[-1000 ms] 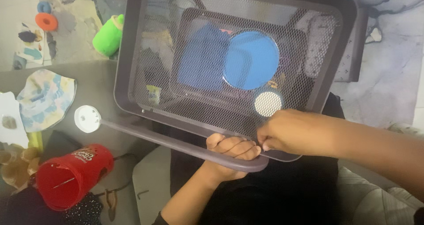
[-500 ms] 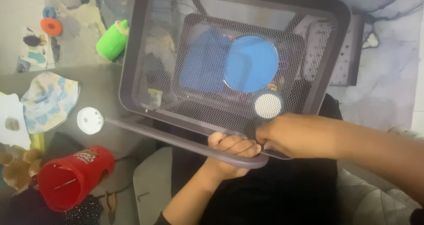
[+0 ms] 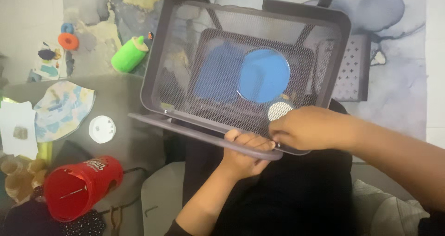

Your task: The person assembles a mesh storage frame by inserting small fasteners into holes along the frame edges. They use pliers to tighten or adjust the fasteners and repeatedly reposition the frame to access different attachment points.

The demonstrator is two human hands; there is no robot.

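The basket (image 3: 250,73), a grey wire-mesh tray with a solid rim, was held tilted up over the person's lap, filling the middle of the view, with a loose grey bar (image 3: 204,136) running along its near edge. It looked light and stiff, the mesh rough enough not to slip but liable to dent, so the solid rim or the bar seemed the safest places to take hold. The left hand (image 3: 245,150), at 6 o'clock of the basket, was curled shut around the bar from below. The right hand (image 3: 306,127), at 5 o'clock, was closed with fingertips pinched at the bar's end by the basket corner; whether it held some small part I could not tell. Through the mesh showed a blue disc (image 3: 264,76) and a small white disc (image 3: 279,110). At 9 o'clock of the basket lay a round white cap (image 3: 102,129) on the grey table (image 3: 125,101), beside a pale patterned hat (image 3: 62,108). At 7 o'clock a red can (image 3: 81,182) lay on its side, open mouth forward, with a white label patch on its wall. At 10 o'clock a green bottle (image 3: 130,54) lay on the rug (image 3: 398,46), and an orange ring (image 3: 68,41) farther left.
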